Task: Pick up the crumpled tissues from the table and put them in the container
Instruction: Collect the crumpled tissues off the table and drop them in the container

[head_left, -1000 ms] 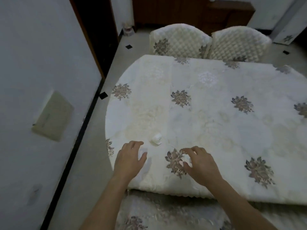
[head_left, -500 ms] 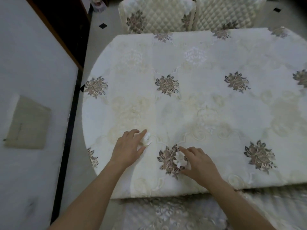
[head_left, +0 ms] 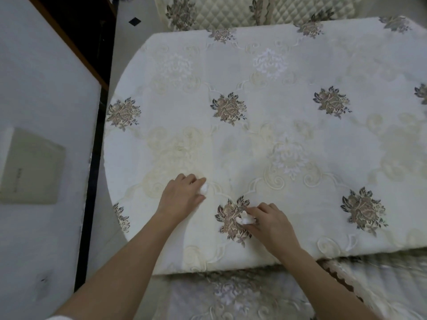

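View: looking down from head height at a person's two bare forearms reaching over a cloth-covered surface (head_left: 288,72)

Left hand (head_left: 182,197): palm down near the left edge of the surface, thumb and curled fingers gripping a small white tissue

Left tissue (head_left: 203,188): a tight crumpled ball showing at the fingertips of the left hand, low against the cloth; whether it is lifted clear cannot be told

Right hand (head_left: 270,224): palm down near the front edge, fingertips pinching a second tissue

Right tissue (head_left: 245,219): white and crumpled with ragged folds, held at the tips of the right hand's fingers, over a brown flower motif (head_left: 231,219)

Tablecloth (head_left: 335,158): cream with pale scrolls and scattered brown flower clusters, covering the surface and hanging over the near edge

Chairs (head_left: 219,12): two quilted cream backs with the same flowers, pushed up against the far edge

Wall (head_left: 41,84): pale, on the left, carrying a flat grey-green square panel (head_left: 30,167)

Floor (head_left: 124,42): light tiles with a small black diamond, between the wall and the surface
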`<move>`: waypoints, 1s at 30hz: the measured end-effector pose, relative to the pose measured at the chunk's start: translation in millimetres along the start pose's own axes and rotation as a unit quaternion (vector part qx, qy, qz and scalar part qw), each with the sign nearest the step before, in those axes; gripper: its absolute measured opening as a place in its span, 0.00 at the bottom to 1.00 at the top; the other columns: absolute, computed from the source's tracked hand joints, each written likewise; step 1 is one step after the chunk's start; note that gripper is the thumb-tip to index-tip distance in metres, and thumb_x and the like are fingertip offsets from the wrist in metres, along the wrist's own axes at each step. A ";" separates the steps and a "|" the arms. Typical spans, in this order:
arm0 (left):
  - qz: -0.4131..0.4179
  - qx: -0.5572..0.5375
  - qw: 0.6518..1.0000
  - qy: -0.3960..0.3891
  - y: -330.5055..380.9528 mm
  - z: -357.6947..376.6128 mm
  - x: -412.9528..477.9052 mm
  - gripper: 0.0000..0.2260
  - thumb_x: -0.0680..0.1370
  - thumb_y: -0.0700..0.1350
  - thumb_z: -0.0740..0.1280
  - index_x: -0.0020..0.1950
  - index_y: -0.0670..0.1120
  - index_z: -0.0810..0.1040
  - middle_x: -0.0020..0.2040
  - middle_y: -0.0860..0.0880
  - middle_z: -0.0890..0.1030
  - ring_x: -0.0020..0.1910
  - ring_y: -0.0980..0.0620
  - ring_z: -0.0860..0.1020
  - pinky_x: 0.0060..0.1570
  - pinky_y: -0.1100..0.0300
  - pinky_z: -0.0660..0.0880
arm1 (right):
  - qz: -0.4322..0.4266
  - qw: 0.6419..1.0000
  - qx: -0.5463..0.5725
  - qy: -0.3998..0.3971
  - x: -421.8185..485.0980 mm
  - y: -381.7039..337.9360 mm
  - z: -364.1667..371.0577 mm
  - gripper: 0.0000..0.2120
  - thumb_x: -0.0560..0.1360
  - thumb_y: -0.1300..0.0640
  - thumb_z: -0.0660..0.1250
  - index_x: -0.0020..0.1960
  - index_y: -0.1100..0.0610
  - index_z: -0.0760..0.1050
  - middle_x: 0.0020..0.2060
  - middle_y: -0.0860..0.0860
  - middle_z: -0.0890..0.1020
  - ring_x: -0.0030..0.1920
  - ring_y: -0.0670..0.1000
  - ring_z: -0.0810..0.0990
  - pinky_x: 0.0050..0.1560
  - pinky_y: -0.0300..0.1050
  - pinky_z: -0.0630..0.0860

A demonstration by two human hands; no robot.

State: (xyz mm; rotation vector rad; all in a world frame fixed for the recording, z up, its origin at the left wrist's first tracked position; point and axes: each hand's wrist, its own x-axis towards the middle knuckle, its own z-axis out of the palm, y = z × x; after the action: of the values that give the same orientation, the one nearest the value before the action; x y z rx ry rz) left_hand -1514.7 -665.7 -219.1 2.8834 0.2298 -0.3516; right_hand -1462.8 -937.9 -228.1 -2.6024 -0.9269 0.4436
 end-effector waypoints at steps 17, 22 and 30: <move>-0.138 -0.343 0.921 0.126 39.8 -22.5 -35.1 0.07 0.79 0.55 0.65 0.50 0.53 0.76 0.34 0.56 0.75 0.31 0.58 0.73 0.33 0.61 0.67 | 0.098 0.984 0.116 0.091 -1.7 -16.6 -45.9 0.10 0.77 0.45 0.67 0.50 0.51 0.75 0.36 0.44 0.77 0.37 0.49 0.77 0.35 0.45 0.71; -0.124 -0.365 0.907 0.171 56.5 -47.7 -56.3 0.06 0.78 0.57 0.66 0.48 0.56 0.75 0.36 0.53 0.79 0.33 0.55 0.76 0.33 0.58 0.73 | 0.087 0.976 0.153 0.127 3.7 -28.9 -75.0 0.09 0.77 0.44 0.66 0.46 0.49 0.75 0.33 0.44 0.78 0.34 0.45 0.78 0.32 0.45 0.73; -0.099 -0.383 0.884 0.248 89.7 -89.5 -81.7 0.07 0.77 0.60 0.65 0.49 0.58 0.76 0.41 0.59 0.79 0.38 0.59 0.77 0.35 0.65 0.73 | 0.076 0.961 0.196 0.179 1.7 -48.8 -115.0 0.12 0.77 0.42 0.64 0.40 0.49 0.72 0.27 0.47 0.76 0.31 0.43 0.75 0.29 0.43 0.68</move>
State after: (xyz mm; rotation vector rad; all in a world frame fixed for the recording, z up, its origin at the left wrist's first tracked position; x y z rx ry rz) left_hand -1557.3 -740.7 -95.4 2.1009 0.5957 0.3884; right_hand -1442.3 -925.6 -105.5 -2.2862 -0.4653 0.1611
